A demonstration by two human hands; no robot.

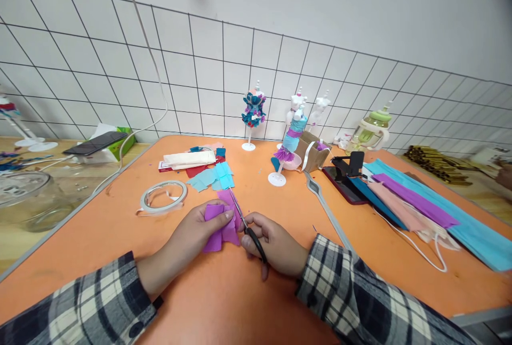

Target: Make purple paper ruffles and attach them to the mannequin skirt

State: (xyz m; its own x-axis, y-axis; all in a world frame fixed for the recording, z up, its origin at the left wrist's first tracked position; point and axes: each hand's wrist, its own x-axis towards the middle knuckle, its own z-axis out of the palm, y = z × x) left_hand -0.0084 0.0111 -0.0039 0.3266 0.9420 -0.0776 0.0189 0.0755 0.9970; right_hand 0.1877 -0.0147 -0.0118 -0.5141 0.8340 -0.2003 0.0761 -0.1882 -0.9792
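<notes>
Near the middle front of the orange table, my left hand (208, 223) pinches folded purple crepe paper (215, 242) between thumb and fingers. My right hand (276, 245) is closed around the black handles of a pair of scissors (256, 246). The scissor blades point away to the upper left and lie along the right edge of the purple paper. Whether the blades are apart or together I cannot tell. Just beyond the blade tips lie light blue paper pieces (218, 175). To their left a roll of double-sided tape (163, 197) rests flat.
Small mannequins dressed in paper, one blue and purple (294, 139), one teal (253, 110), stand at the back. A brown paper box (312, 150), a phone (346, 185), coloured paper strips (420, 201) and a teapot (370, 130) are on the right. A glass jar (36, 201) stands left.
</notes>
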